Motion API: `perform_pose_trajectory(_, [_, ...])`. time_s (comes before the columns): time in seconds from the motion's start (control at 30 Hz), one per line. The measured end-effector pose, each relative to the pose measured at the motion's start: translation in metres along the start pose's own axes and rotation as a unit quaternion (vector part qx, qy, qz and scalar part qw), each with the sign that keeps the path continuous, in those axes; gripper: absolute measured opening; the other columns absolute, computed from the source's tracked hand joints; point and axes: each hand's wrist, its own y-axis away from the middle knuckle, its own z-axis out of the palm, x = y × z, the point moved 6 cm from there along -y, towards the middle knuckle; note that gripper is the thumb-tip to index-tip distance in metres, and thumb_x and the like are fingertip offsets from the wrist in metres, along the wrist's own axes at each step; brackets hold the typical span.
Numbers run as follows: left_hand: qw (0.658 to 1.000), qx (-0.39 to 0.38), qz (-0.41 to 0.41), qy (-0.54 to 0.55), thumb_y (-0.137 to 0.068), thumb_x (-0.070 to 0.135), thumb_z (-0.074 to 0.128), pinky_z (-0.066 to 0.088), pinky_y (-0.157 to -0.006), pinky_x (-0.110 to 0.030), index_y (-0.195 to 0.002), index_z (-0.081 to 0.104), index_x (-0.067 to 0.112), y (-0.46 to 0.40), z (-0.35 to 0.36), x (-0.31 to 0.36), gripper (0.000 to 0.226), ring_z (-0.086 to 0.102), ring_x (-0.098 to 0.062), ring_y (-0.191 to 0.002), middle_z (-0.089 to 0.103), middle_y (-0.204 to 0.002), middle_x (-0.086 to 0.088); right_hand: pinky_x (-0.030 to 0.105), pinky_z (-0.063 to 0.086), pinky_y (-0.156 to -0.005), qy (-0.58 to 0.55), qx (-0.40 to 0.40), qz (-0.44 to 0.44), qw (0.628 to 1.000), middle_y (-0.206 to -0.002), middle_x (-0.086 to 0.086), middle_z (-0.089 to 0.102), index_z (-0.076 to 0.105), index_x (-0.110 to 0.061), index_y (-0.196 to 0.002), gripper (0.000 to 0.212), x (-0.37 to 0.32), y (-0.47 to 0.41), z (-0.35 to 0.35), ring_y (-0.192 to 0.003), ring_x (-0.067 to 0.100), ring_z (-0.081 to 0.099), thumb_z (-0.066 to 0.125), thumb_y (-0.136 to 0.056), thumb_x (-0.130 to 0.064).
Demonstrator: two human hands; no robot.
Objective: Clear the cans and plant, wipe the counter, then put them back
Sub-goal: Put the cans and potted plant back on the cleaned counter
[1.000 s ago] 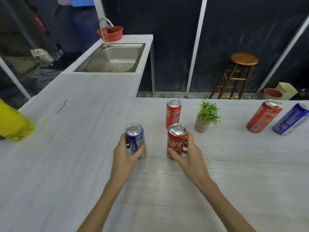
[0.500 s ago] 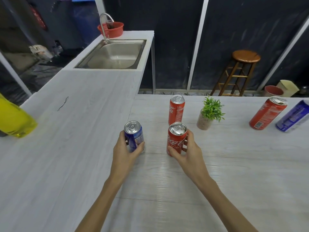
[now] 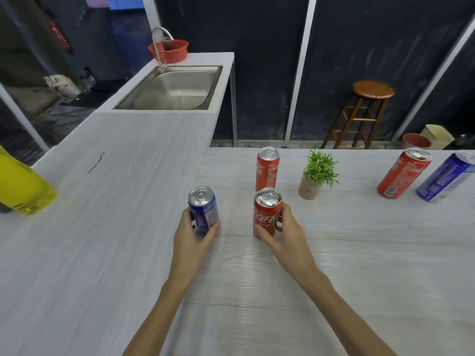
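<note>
My left hand (image 3: 191,237) grips a short blue can (image 3: 203,208) that stands upright on the pale wood-grain counter (image 3: 359,253). My right hand (image 3: 288,235) grips a red cola can (image 3: 267,213), also upright, just to the right. Behind it stands a taller red can (image 3: 266,168). A small green plant in a speckled pot (image 3: 314,176) sits to that can's right. At the far right a red can (image 3: 403,173) and a blue can (image 3: 446,177) stand side by side.
A yellow bottle (image 3: 20,183) is at the left edge. A steel sink (image 3: 174,89) with a tap and a red basket (image 3: 169,50) lies at the far end of the left counter. Beyond the counter stands a wooden stool (image 3: 365,111).
Both hands keep hold of their cans. The view has tilted slightly, and the blue can has shifted a little to the left.
</note>
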Motion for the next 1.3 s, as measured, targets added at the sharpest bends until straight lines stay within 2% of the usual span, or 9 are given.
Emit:
perform_pose_trajectory(0.17, [1.0,-0.005,-0.014,-0.011,-0.084,0.042,0.083,0.052,-0.088,-0.017,-0.132,0.053,0.03,0.002,0.0,-0.009,0.057,0.066,-0.004,-0.112,0.066,-0.126,0.017,0.0,0.043,-0.088,0.003,-0.003,0.003,1.0,-0.135,-0.013,0.059,0.038,-0.027,-0.151,0.074,0.0,0.001,0.0,-0.112,-0.021,0.054,0.08,-0.091,-0.039])
perform_pose_trajectory(0.53, [1.0,-0.011,-0.012,-0.015,-0.086,0.041,0.082,0.052,-0.086,-0.009,-0.131,0.053,0.03,0.005,0.001,-0.007,0.055,0.065,-0.002,-0.112,0.065,-0.127,0.017,0.002,0.042,-0.09,0.003,-0.016,0.004,1.0,-0.144,-0.006,0.058,0.036,-0.024,-0.154,0.077,-0.006,0.002,-0.001,-0.122,0.002,0.056,0.079,-0.092,-0.038])
perform_pose_trajectory(0.63, [1.0,-0.008,-0.018,-0.018,-0.086,0.04,0.082,0.053,-0.09,-0.015,-0.134,0.052,0.027,0.008,0.002,-0.009,0.058,0.064,-0.001,-0.113,0.063,-0.129,0.015,0.009,0.04,-0.099,0.004,-0.025,0.001,1.0,-0.148,-0.011,0.055,0.032,-0.028,-0.157,0.082,-0.007,0.005,-0.004,-0.128,0.001,0.054,0.079,-0.091,-0.044])
perform_pose_trajectory(0.7, [1.0,0.0,-0.021,-0.016,-0.087,0.037,0.081,0.051,-0.094,-0.018,-0.137,0.051,0.028,0.015,0.003,-0.011,0.059,0.063,0.0,-0.115,0.062,-0.13,0.016,0.022,0.044,-0.107,0.002,-0.022,-0.002,1.0,-0.149,-0.019,0.052,0.03,-0.036,-0.155,0.084,-0.005,0.007,-0.008,-0.133,0.0,0.051,0.078,-0.089,-0.052])
perform_pose_trajectory(0.77, [1.0,0.011,-0.018,-0.011,-0.087,0.032,0.082,0.048,-0.094,-0.012,-0.138,0.05,0.029,0.022,0.006,-0.013,0.059,0.061,0.0,-0.118,0.061,-0.13,0.018,0.033,0.045,-0.112,0.004,-0.014,0.0,1.0,-0.153,-0.02,0.049,0.029,-0.04,-0.155,0.087,-0.002,0.01,-0.014,-0.139,0.001,0.047,0.076,-0.085,-0.063])
perform_pose_trajectory(0.9, [1.0,0.025,-0.015,-0.009,-0.086,0.021,0.082,0.044,-0.094,-0.006,-0.138,0.051,0.027,0.028,0.01,-0.013,0.061,0.058,0.001,-0.121,0.06,-0.13,0.017,0.04,0.044,-0.117,-0.002,0.004,0.004,1.0,-0.157,-0.016,0.047,0.027,-0.042,-0.157,0.1,-0.003,0.01,-0.03,-0.143,0.0,0.044,0.062,-0.076,-0.089])
perform_pose_trajectory(0.97, [0.999,0.031,-0.016,-0.011,-0.086,0.022,0.082,0.044,-0.094,-0.007,-0.137,0.052,0.026,0.028,0.011,-0.011,0.06,0.057,0.002,-0.12,0.06,-0.129,0.016,0.041,0.044,-0.117,-0.011,0.013,-0.002,1.0,-0.156,-0.016,0.048,0.029,-0.043,-0.157,0.098,-0.006,0.007,-0.037,-0.143,-0.003,0.044,0.061,-0.076,-0.089])
perform_pose_trajectory(1.13, [0.998,0.049,-0.034,-0.014,-0.089,0.021,0.08,0.048,-0.102,-0.029,-0.141,0.049,0.022,0.036,0.015,-0.009,0.06,0.057,-0.007,-0.123,0.057,-0.132,0.009,0.043,0.044,-0.118,-0.021,0.016,-0.005,1.0,-0.154,-0.021,0.048,0.031,-0.044,-0.156,0.088,-0.008,0.002,-0.046,-0.142,-0.003,0.044,0.06,-0.083,-0.085])
perform_pose_trajectory(1.3, [0.992,0.111,-0.045,-0.032,-0.09,0.016,0.076,0.043,-0.104,-0.031,-0.134,0.043,0.03,0.066,0.024,-0.003,0.057,0.049,-0.013,-0.123,0.044,-0.129,0.011,0.043,0.044,-0.118,-0.027,0.02,-0.016,0.999,-0.154,-0.016,0.05,0.036,-0.038,-0.156,0.077,-0.011,0.001,-0.051,-0.143,-0.003,0.044,0.048,-0.093,-0.08])
